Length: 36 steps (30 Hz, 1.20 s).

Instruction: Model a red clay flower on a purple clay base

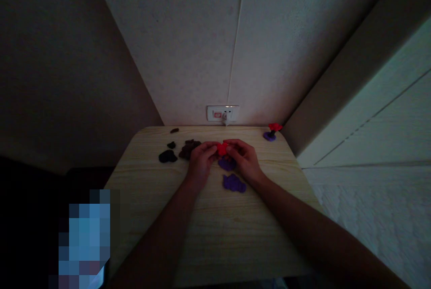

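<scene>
Between my two hands is a piece of red modelling clay [222, 149], pinched from both sides. My left hand [203, 158] has its thumb and fingers closed on the clay's left side. On the other side, the thumb and fingers of my right hand [245, 156] grip it too. Just beneath lies a flat purple piece of clay [226, 164], partly hidden by my hands. Nearer to me is a lumpy purple clay piece [234, 183]. A dark brown clay lump [189, 149] sits beside my left hand, partly covered by it.
Black clay [167, 156], a smaller black bit [171, 145] and a brown bit [174, 130] lie left on the wooden table [208, 235]. A red-topped clay figure with a purple base [272, 133] stands at the back right corner. A wall socket [222, 113] holds a plug behind.
</scene>
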Available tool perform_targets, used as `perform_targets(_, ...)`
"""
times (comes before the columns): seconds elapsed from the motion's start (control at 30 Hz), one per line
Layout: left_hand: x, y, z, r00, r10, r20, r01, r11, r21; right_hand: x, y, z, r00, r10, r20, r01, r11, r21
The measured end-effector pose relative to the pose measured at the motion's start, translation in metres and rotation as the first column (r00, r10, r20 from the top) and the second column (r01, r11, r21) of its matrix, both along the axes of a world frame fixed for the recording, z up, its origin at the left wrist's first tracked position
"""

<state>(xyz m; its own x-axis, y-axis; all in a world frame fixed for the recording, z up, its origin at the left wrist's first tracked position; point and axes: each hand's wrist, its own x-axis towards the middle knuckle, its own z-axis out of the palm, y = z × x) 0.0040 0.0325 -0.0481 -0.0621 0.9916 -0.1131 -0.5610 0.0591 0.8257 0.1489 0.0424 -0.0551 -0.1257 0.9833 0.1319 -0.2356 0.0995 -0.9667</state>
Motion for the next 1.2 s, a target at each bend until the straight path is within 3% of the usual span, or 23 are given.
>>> perform_targets(0.8, 0.000, 0.000, -0.002, 1.000, 0.006, -0.018, -0.006, 1.000, 0.005, 0.000, -0.002, 0.003, 0.999, -0.012, 0.050, 0.012, 1.000, -0.005)
perform_targets(1.07, 0.000, 0.002, -0.012, 0.985, -0.008, -0.170, 0.024, 0.995, 0.093, 0.000, -0.001, 0.004, 1.000, 0.002, 0.017, -0.002, 1.000, 0.008)
perform_targets(1.2, -0.001, 0.003, -0.016, 0.984, -0.022, -0.175, 0.041, 0.994, 0.105, 0.000, -0.001, 0.004, 1.000, 0.005, 0.019, -0.005, 1.000, 0.004)
